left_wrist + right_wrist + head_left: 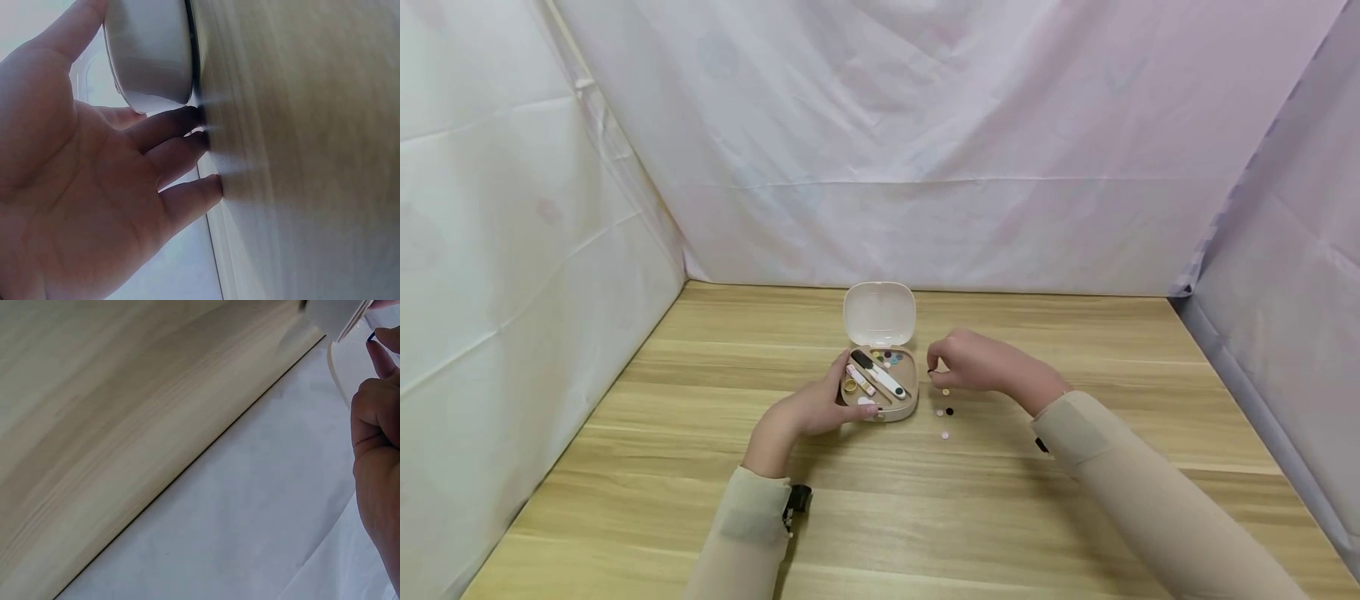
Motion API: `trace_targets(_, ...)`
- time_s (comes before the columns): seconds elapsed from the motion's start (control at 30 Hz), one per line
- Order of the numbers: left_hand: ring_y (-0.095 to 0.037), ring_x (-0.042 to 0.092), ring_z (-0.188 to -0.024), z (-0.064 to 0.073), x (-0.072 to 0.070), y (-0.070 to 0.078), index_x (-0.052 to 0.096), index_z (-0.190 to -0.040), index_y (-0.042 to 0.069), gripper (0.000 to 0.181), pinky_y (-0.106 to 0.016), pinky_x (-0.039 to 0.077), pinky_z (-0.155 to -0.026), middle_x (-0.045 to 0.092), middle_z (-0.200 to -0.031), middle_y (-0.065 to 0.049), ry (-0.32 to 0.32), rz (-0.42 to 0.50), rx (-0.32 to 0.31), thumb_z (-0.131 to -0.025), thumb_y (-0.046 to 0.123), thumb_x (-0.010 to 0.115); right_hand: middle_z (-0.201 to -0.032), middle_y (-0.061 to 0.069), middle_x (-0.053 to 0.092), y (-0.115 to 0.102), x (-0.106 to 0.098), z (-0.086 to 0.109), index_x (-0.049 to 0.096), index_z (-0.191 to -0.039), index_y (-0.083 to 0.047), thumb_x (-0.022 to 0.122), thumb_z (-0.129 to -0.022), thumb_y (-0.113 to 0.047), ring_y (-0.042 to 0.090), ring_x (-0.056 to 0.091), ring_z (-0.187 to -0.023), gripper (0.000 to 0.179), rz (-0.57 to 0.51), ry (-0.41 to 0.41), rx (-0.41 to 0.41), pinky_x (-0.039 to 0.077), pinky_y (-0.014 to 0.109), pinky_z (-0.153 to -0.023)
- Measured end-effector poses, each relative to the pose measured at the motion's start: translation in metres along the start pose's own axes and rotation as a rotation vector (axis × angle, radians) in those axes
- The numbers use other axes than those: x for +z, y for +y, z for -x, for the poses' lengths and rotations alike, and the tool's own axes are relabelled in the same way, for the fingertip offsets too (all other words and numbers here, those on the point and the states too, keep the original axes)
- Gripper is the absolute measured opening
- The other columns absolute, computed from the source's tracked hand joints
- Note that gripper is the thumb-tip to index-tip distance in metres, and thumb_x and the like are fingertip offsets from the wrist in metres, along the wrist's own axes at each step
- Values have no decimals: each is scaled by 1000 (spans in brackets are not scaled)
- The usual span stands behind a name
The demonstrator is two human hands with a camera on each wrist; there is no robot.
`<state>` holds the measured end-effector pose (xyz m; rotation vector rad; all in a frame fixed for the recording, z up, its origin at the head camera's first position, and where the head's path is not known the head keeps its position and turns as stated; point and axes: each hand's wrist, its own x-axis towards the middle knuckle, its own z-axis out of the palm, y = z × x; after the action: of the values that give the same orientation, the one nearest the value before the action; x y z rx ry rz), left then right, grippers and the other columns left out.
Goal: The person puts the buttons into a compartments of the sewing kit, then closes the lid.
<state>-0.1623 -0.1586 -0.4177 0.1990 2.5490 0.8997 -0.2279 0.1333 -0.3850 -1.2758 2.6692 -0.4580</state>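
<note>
A small beige sewing case stands on the table, its pale lid raised at the back. My left hand holds it from the left, thumb along the front and fingers at the side. In the left wrist view, the other fingertips touch the tabletop. Inside are colored buttons, a white tool with a black end, a pink-and-white strip and a gold ring. Right of the case, my right hand pinches a small dark button between thumb and index finger, above the table.
Loose buttons lie on the wood right of the case: a yellowish one, a black one, a pale one and a pink one. White cloth hangs behind the table and along both sides.
</note>
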Motion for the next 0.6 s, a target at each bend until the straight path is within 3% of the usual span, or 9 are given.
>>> trace_targets(0.43,-44,51,-147,1,0,0,-1,-173,21,116,-61,42,-121,42,-165,-30,-1,-3,2,-94,61,74,-63,-7,49,-14,-6,-29,77,-95,-10,74,-89,-15,7,42,-59,8,-18,-1,27,38,22,-56)
trace_targets(0.6,-45,50,-148,3,-1,1,-1,-173,20,115,-61,41,-121,40,-166,-31,-3,-2,7,-95,60,74,-68,-5,56,-18,-3,-38,77,-97,-10,72,-89,-16,8,45,-62,11,-23,-18,32,41,23,-60)
